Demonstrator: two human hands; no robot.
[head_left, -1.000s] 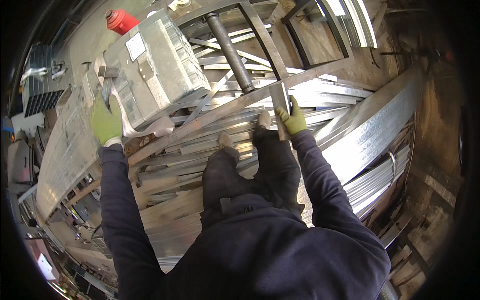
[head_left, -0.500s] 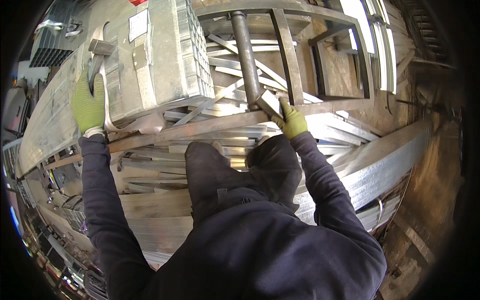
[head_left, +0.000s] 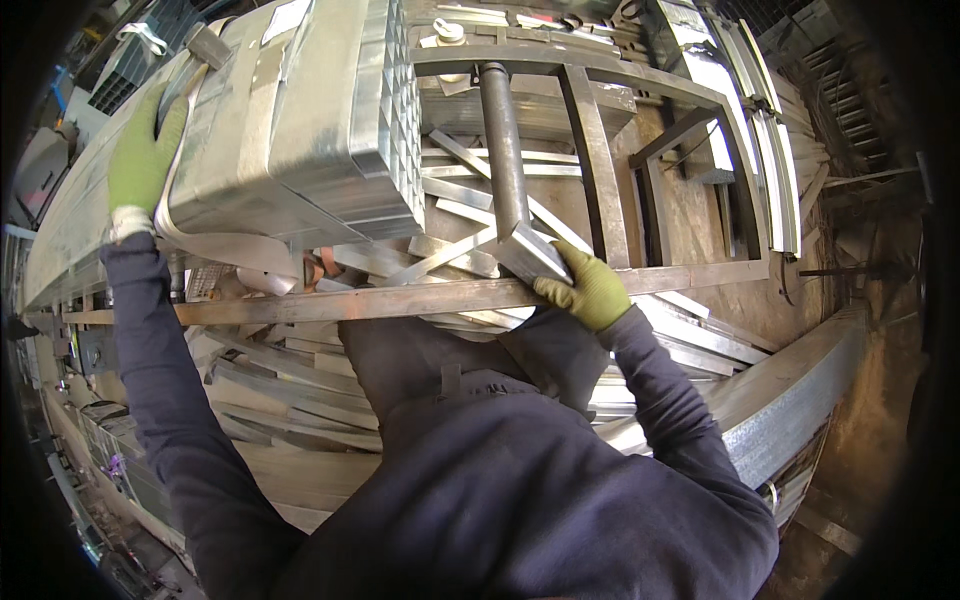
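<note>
My left hand point(head_left: 147, 165), in a green glove, lies along the near left side of a large bundle of square metal tubes point(head_left: 330, 190). Its fingers stretch away from me, thumb apart. Just past the fingertips sits a grey T-shaped metal piece point(head_left: 207, 46); its stem is partly hidden by the hand. My gloved right hand point(head_left: 592, 287) is closed round a short, shiny piece of square metal tube point(head_left: 535, 254). This piece is tilted at the near end of a dark round pipe point(head_left: 505, 150), just above the long bar of a metal frame point(head_left: 400, 299).
Loose metal strips and offcuts point(head_left: 470, 215) lie crisscrossed inside the frame and around my legs. A pale strap point(head_left: 235, 250) hangs from the bundle. A wide galvanized beam point(head_left: 780, 385) runs along the right. Long bright profiles point(head_left: 765, 150) stand beyond the frame.
The view has tilted forward, so the frame and bundle look shifted. My left hand has slid left and away along the bundle. My right hand keeps hold of the short tube.
</note>
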